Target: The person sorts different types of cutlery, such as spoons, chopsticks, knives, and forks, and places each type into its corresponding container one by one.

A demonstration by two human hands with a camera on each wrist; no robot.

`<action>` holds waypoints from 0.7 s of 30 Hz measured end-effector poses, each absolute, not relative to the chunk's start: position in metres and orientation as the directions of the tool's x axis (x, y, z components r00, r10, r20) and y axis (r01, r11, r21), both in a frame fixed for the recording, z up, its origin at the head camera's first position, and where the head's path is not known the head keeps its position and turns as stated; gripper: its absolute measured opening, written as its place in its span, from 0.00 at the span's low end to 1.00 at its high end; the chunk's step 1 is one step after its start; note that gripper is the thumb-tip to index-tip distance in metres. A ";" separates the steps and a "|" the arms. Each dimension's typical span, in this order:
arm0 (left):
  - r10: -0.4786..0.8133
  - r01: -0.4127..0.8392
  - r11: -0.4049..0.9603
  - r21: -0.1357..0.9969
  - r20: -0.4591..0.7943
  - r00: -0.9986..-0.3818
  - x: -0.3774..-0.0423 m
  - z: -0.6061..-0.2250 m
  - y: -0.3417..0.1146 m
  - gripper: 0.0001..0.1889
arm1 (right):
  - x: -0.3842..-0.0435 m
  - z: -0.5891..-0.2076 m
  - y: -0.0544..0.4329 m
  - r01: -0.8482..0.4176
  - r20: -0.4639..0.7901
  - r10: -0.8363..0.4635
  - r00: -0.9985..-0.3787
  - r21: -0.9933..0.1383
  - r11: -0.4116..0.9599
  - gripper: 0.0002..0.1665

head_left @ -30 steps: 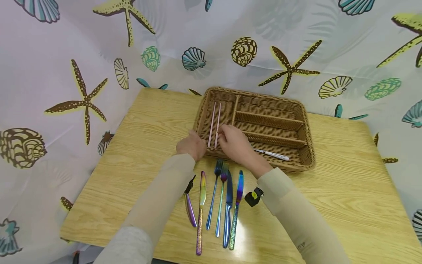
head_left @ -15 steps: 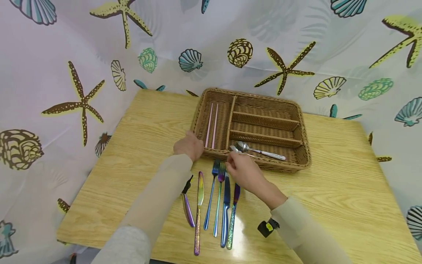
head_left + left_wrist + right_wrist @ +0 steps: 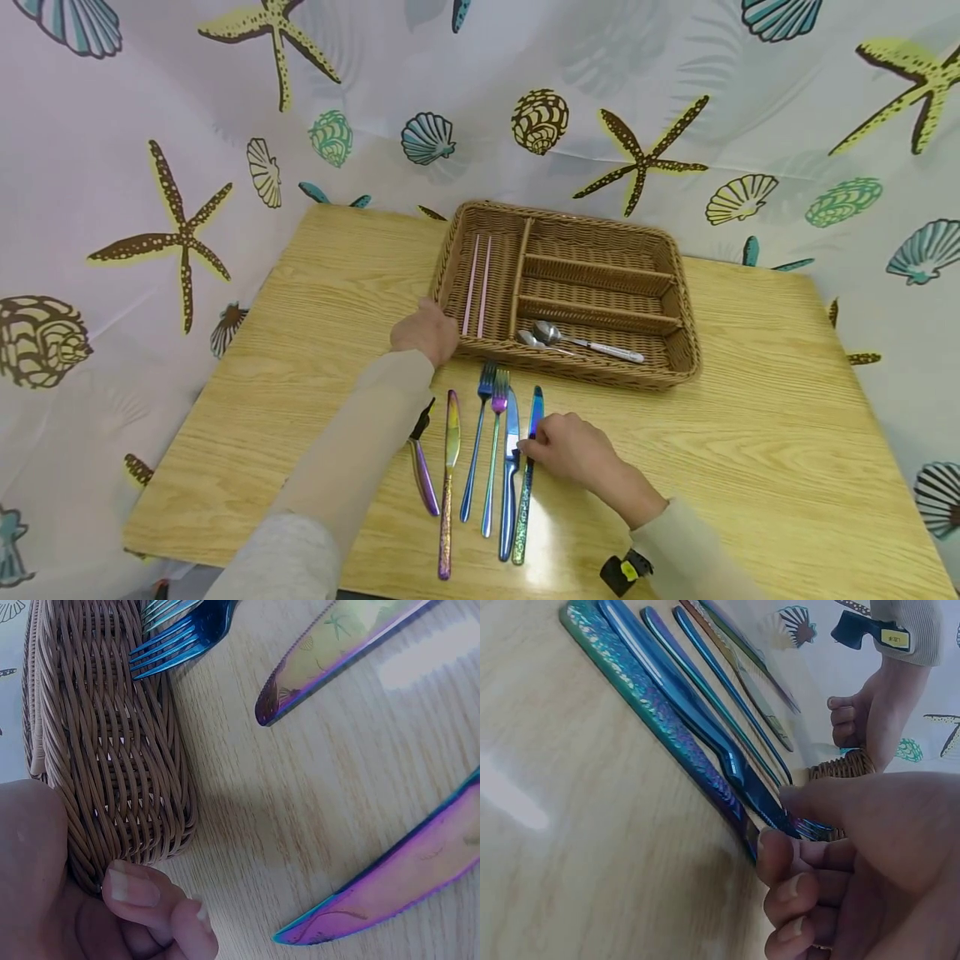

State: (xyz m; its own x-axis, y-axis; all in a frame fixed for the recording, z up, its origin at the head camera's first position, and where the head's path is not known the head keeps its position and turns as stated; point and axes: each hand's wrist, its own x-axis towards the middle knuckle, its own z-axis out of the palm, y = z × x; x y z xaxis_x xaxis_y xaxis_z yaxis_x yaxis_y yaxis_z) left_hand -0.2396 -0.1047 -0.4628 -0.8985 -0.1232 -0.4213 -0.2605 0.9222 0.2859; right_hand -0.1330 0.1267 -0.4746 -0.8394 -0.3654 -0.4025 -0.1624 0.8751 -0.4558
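Observation:
My left hand [image 3: 426,333] grips the front left corner of a wicker cutlery tray [image 3: 577,367], thumb and fingers curled at its wall. My right hand [image 3: 581,450] is low over the table at the rightmost table knife [image 3: 522,508], which has a textured rainbow handle. Thumb and forefinger are apart around the neck of that knife; the forefinger hides part of it in the right wrist view. Left of it lie a blue knife [image 3: 507,500], two forks [image 3: 473,458] and a gold-and-purple knife [image 3: 447,500]. Another purple-handled knife [image 3: 424,479] is partly under my left forearm.
Two pink chopsticks [image 3: 483,287] lie in the tray's left compartment. Two spoons [image 3: 611,352] are in the front right compartment, beside wicker dividers [image 3: 600,310]. Behind the wooden table [image 3: 750,417] hangs a curtain [image 3: 480,67] with shell and starfish prints.
My right hand has left the tray's front compartment, where a second spoon now lies, and moved down toward the rightmost knife. My left hand stays at the tray's corner.

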 end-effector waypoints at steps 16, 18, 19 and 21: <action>-0.117 -0.254 0.926 0.278 -0.427 -0.897 -0.240 -0.461 -0.105 0.35 | -0.124 -0.482 0.130 -0.141 -0.432 -0.335 -0.837 -0.421 0.896 0.29; -0.114 -0.254 0.924 0.286 -0.427 -0.897 -0.239 -0.460 -0.105 0.35 | -0.123 -0.482 0.131 -0.123 -0.437 -0.312 -0.843 -0.408 0.905 0.29; -0.113 -0.254 0.923 0.289 -0.427 -0.897 -0.239 -0.460 -0.105 0.35 | -0.123 -0.482 0.131 -0.114 -0.443 -0.304 -0.843 -0.405 0.907 0.30; -0.115 -0.258 0.920 0.295 -0.425 -0.898 -0.239 -0.460 -0.105 0.34 | -0.123 -0.483 0.132 -0.103 -0.452 -0.300 -0.840 -0.409 0.907 0.31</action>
State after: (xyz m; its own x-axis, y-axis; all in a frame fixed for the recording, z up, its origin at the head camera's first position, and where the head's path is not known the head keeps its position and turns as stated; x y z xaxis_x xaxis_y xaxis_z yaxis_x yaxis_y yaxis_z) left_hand -0.2390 -0.1052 -0.4602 -0.8979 -0.1150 -0.4248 -0.2576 0.9200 0.2953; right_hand -0.1225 0.1317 -0.4825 -0.8404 -0.2996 -0.4517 -0.1033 0.9066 -0.4091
